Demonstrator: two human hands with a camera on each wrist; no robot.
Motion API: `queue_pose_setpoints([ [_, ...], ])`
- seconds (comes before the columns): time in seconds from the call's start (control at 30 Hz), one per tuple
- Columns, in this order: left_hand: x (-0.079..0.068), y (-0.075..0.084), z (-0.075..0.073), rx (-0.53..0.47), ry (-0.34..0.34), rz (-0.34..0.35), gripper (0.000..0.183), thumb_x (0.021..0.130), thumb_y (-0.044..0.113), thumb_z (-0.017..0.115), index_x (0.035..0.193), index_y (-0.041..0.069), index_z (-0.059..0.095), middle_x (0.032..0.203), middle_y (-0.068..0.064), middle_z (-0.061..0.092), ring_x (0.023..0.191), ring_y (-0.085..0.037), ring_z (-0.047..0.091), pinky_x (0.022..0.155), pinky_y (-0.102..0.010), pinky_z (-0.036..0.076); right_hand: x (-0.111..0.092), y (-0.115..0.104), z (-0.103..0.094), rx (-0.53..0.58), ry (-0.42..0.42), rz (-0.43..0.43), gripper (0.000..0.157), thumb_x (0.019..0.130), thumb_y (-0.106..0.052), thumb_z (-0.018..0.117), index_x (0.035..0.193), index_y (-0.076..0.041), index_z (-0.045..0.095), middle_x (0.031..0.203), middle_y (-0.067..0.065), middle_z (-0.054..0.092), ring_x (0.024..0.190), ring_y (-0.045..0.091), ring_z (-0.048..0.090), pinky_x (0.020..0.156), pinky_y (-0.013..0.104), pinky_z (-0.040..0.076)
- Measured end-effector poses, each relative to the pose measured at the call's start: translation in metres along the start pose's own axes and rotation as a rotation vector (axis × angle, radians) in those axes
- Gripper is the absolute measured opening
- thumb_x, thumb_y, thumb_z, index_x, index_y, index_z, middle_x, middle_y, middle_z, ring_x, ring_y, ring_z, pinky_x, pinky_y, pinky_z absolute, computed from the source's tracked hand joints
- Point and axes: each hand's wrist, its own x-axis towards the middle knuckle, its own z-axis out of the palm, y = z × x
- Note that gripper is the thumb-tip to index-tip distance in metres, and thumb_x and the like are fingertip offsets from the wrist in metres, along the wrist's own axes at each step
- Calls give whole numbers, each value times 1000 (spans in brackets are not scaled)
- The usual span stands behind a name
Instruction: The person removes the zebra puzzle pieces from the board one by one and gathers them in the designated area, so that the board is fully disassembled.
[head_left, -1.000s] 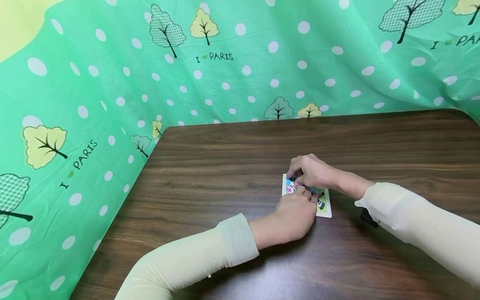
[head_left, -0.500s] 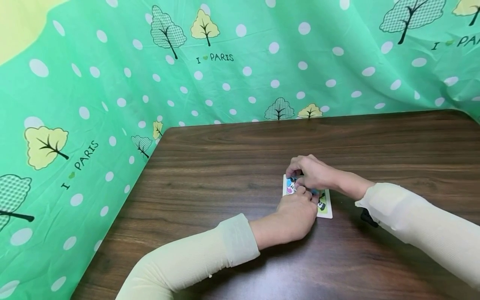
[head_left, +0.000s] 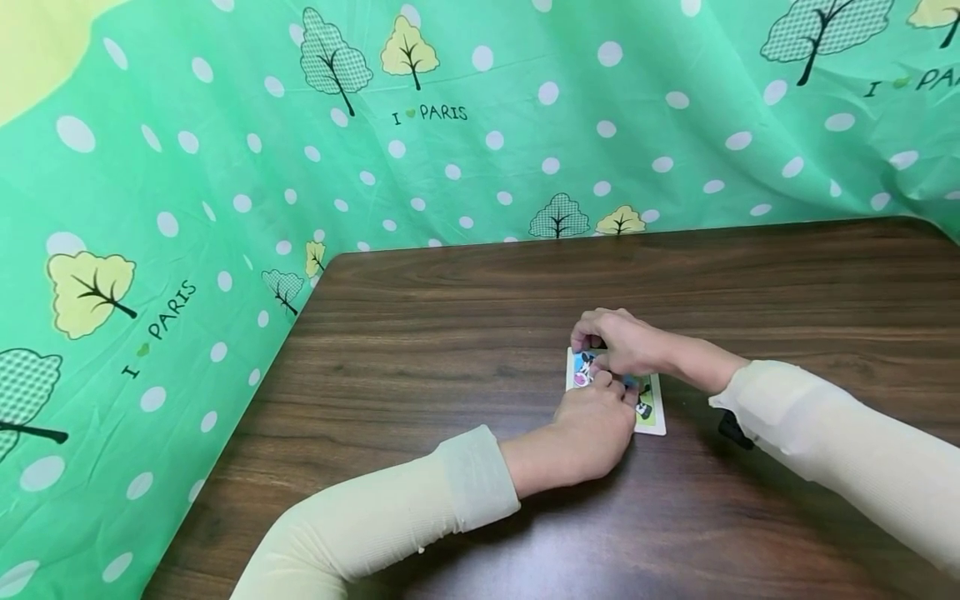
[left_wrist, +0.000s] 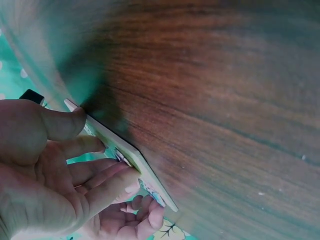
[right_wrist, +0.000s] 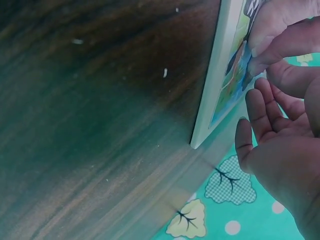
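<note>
A small white-bordered picture board [head_left: 654, 417] with cartoon figures on blue and green lies on the table under both hands. My left hand [head_left: 596, 429] comes from the near side. In the left wrist view its thumb [left_wrist: 70, 122] touches the board's edge, and its fairly straight fingers [left_wrist: 112, 190] press on the picture. From the right, my right hand [head_left: 630, 343] arches over the far part, its fingertips at the board. In the right wrist view its outer fingers [right_wrist: 257, 110] stand off beside the board. Whether its thumb and forefinger pinch anything is hidden.
The board rests on a dark wood-grain table [head_left: 420, 333]. A green dotted cloth [head_left: 450, 192] with printed trees hangs along the back and left sides. A black wrist device [head_left: 735, 429] shows under the right sleeve.
Both hands stay almost still at the board. The right fingertips shift very slightly, showing a little more of the picture at the upper left.
</note>
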Motion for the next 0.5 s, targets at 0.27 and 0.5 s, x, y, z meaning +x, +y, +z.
queue_pose_setpoints([
  [0.27, 0, 0, 0, 9, -3, -3, 50, 98, 28, 50, 147, 21, 41, 126, 10, 53, 110, -8, 38, 92, -16, 42, 0, 0, 1, 23, 20, -27, 32, 70, 9, 71, 91, -12, 61, 85, -2, 58, 83, 18, 52, 79, 38, 40],
  [0.5, 0, 1, 1, -5, 13, -6, 50, 97, 27, 51, 146, 20, 42, 125, 10, 54, 109, -8, 39, 88, -16, 45, 0, 1, 1, 65, 25, -13, 34, 68, 12, 71, 89, -13, 63, 83, 0, 55, 82, 20, 49, 74, 35, 41],
])
